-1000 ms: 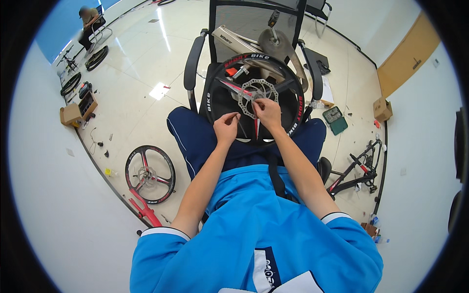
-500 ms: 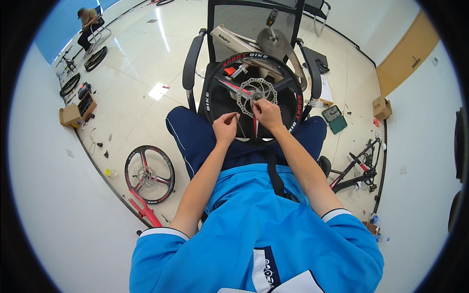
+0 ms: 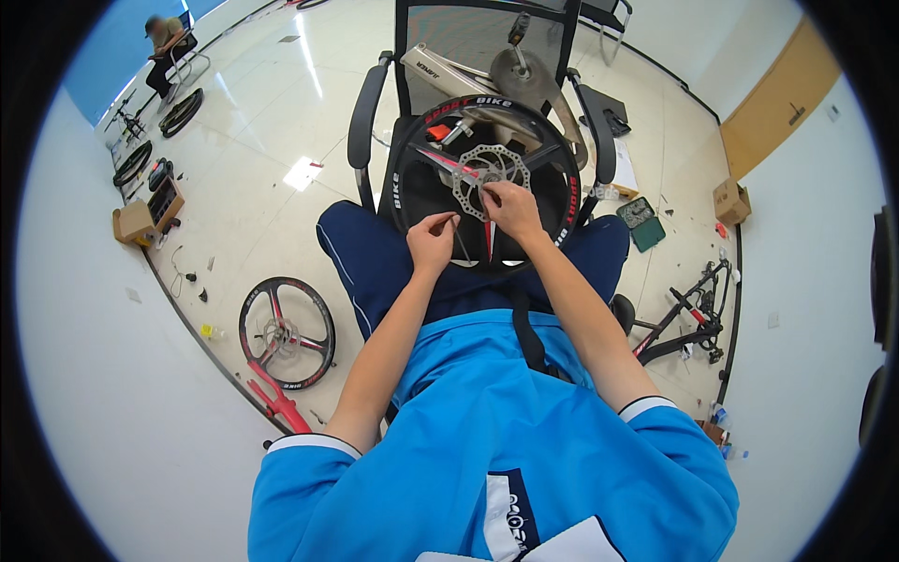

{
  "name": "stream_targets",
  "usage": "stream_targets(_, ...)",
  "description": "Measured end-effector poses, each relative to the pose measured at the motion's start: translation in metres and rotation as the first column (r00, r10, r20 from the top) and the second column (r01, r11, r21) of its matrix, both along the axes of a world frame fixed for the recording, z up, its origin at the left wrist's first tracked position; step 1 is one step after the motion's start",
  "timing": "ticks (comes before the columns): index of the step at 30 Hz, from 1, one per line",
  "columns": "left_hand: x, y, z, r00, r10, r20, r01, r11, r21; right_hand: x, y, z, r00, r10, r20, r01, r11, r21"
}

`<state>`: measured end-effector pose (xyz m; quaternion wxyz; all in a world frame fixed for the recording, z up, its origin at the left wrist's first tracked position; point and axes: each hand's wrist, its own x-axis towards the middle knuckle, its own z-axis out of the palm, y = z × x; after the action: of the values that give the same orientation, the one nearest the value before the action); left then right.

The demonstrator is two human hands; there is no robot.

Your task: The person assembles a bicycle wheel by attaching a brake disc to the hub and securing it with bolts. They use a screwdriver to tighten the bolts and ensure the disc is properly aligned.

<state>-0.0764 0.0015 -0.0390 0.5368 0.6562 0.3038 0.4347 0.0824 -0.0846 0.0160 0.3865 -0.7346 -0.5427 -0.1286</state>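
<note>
A black bicycle wheel (image 3: 487, 187) with red lettering on its tyre stands propped between the person's knees and the seat of a black office chair (image 3: 375, 103), its face turned up toward them, and at its hub sits a silver perforated disc rotor (image 3: 485, 169). The right hand (image 3: 510, 208) rests on the lower edge of that rotor, fingers drawn together in a pinch at the metal; whether they grip something small there I cannot tell. The left hand (image 3: 433, 239) hovers just beside it over the black spokes, thumb and forefinger closed on a thin, pale bit of something too small to make out. Both forearms run up from a blue short-sleeved shirt (image 3: 487, 450), and dark blue trousers (image 3: 375, 262) show on either side of the wheel. On the chair behind the wheel lies a silvery bicycle frame part (image 3: 440, 67) with a round metal disc (image 3: 524, 75) next to it. On the floor (image 3: 253, 169) to the left lies a second spoked wheel (image 3: 286, 332) with a red piece (image 3: 276, 407) beside it; to the right sit a green case (image 3: 646, 223), a black bicycle frame (image 3: 688, 314) and a cardboard box (image 3: 730, 199). Far off at the upper left another person (image 3: 167, 45) sits on a chair.
</note>
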Motion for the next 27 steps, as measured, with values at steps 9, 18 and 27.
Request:
stream_targets(9,-0.001,0.002,0.002,0.998,-0.045,-0.041,0.044,0.999,-0.023,-0.001,0.002,-0.012,0.992,-0.057,0.108,0.052,0.998,0.046)
stream_targets(18,0.002,0.002,-0.003,1.000,-0.002,0.011,0.002,1.000,0.000,-0.010,0.004,-0.017,0.987,-0.146,0.069,0.140,0.987,0.080)
stream_targets(27,0.001,0.000,-0.007,1.000,-0.017,0.014,0.017,1.000,-0.005,-0.010,-0.003,-0.012,0.994,-0.091,0.058,0.086,0.993,0.086)
